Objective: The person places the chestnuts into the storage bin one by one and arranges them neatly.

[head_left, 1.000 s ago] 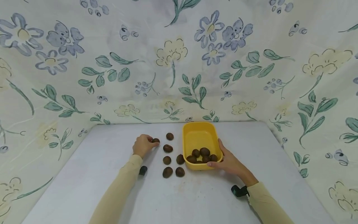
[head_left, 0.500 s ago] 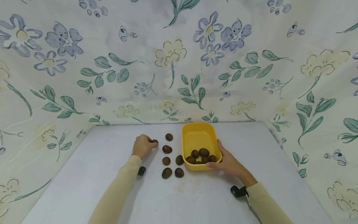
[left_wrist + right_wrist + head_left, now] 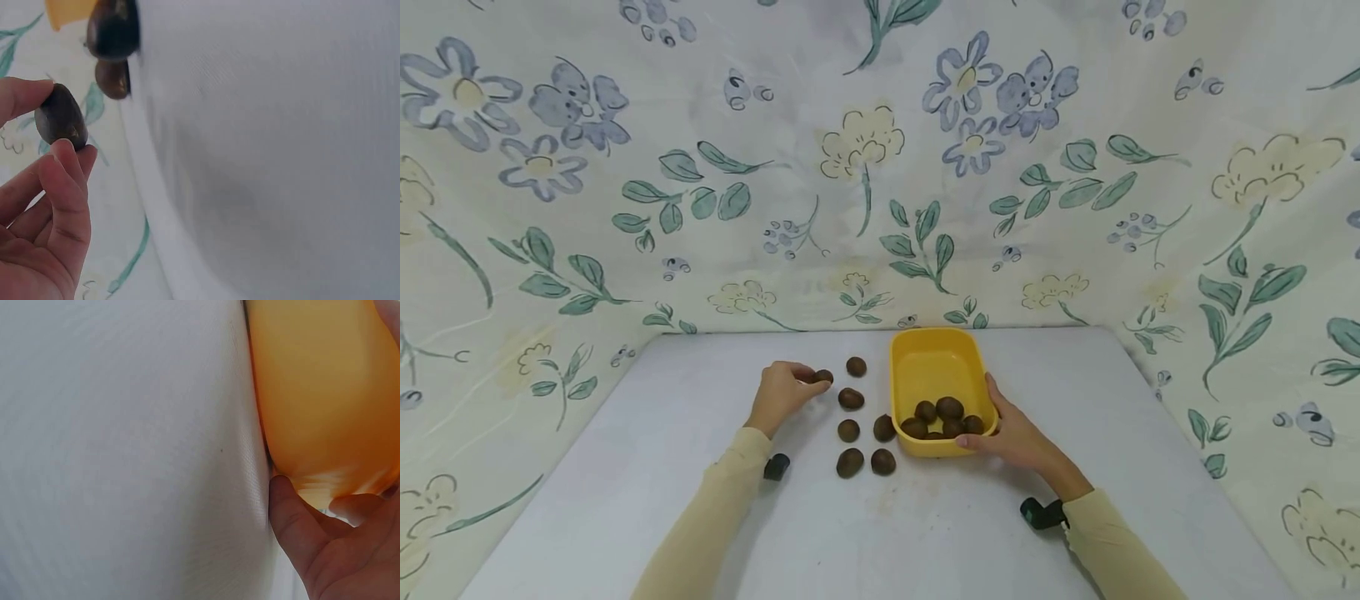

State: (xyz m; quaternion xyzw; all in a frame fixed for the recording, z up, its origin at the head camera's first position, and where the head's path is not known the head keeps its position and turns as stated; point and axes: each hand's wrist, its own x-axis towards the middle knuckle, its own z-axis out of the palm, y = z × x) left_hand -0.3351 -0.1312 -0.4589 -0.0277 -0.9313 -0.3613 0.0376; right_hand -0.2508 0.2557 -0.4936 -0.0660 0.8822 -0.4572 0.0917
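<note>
My left hand (image 3: 781, 393) pinches a dark brown chestnut (image 3: 61, 115) between thumb and fingertips, left of the loose chestnuts. In the left wrist view the nut is smooth and oval, with the thumb on one end and fingers on the other. My right hand (image 3: 1021, 433) grips the yellow plastic box (image 3: 936, 337) at its near right corner, thumb at the front rim and fingers along the right side. Several chestnuts (image 3: 950, 408) lie in the near end of the box. The right wrist view shows fingers against the box's yellow wall (image 3: 325, 381), close to the white tabletop.
Left of the box, several loose chestnuts (image 3: 850, 462) stand in two rough columns on the white table (image 3: 925, 542). One chestnut (image 3: 883, 428) sits right beside the box's left wall. A floral cloth (image 3: 865, 250) hangs behind the table and along its sides.
My left hand has turned slightly and shifted a little right with the chestnut, which shows more between the fingers. The right hand and the box stay where they were.
</note>
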